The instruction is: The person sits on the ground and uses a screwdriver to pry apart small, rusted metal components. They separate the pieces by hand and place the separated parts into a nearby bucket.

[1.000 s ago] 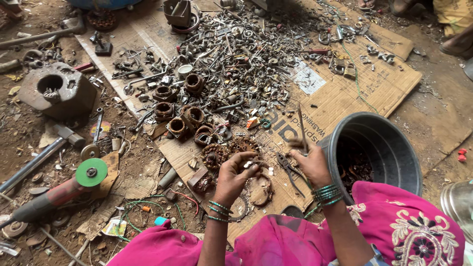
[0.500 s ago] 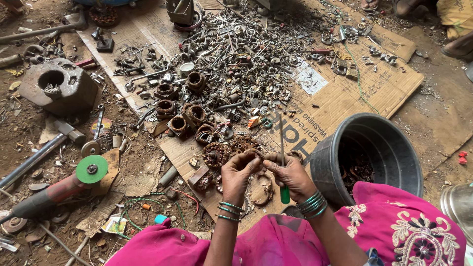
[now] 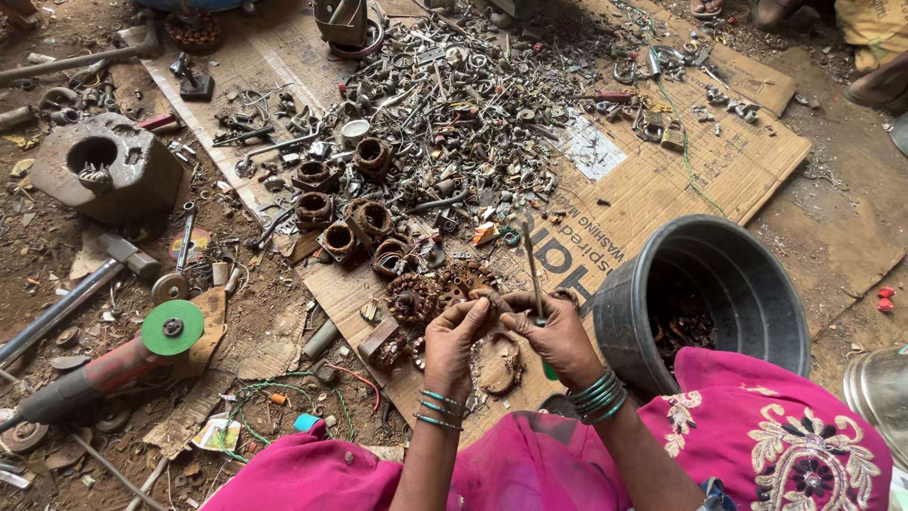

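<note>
My left hand (image 3: 456,333) and my right hand (image 3: 553,331) meet low in the middle, over a flattened cardboard sheet (image 3: 653,189). The right hand grips a screwdriver (image 3: 532,265) with a green handle, its thin shaft pointing up and away. The left hand holds a small rusty part at its fingertips, touching the right hand; the part is mostly hidden. Rusty copper-wound motor coils (image 3: 412,298) lie just beyond the hands. A round rusty ring piece (image 3: 498,364) lies below them. Green bangles circle both wrists.
A dark plastic bucket (image 3: 747,274) with rusty scrap stands right of the hands. A big pile of metal scrap (image 3: 454,104) covers the cardboard's far part. An angle grinder with a green disc (image 3: 170,329), a hammer (image 3: 85,284) and a heavy metal block (image 3: 104,168) lie on the dirt at left.
My right hand has drawn in from beside the bucket to meet the left hand, bringing the screwdriver upright. The left hand has lifted slightly with its small part.
</note>
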`<state>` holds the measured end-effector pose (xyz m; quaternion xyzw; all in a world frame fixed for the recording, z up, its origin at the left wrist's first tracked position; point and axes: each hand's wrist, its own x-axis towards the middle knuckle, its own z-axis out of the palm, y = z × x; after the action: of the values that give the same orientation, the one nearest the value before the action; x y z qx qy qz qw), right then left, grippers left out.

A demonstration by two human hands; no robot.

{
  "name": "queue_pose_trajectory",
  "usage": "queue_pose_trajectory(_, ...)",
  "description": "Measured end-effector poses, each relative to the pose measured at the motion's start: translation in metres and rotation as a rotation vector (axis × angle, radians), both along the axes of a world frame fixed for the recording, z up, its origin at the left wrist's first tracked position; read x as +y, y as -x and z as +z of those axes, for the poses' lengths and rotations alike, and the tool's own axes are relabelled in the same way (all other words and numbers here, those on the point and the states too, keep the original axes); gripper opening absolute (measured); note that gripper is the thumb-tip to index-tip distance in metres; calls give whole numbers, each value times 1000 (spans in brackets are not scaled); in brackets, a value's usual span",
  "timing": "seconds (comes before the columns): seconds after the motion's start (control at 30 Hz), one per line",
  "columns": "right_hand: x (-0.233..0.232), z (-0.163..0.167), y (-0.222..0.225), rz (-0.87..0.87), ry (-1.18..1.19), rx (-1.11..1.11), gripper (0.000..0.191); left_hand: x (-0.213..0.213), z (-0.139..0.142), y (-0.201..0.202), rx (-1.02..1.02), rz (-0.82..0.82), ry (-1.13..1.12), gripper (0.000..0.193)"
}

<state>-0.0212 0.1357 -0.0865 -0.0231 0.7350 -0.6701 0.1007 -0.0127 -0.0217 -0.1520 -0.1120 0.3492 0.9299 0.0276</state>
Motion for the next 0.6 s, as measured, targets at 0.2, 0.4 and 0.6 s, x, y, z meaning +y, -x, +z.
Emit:
queue_pose_trajectory(0.2,-9,19,-9,-82,-658,522,26,-2,21,-6,157,276,1348,9)
queue_pose_trajectory(0.4,-5,23,-7,47,-748,480,26,-25,24,-2,163,236,1724,14)
queue_pose_trajectory(0.6,16,9,2,111,-263,129,28,-89,19,1,12,410,1633,13)
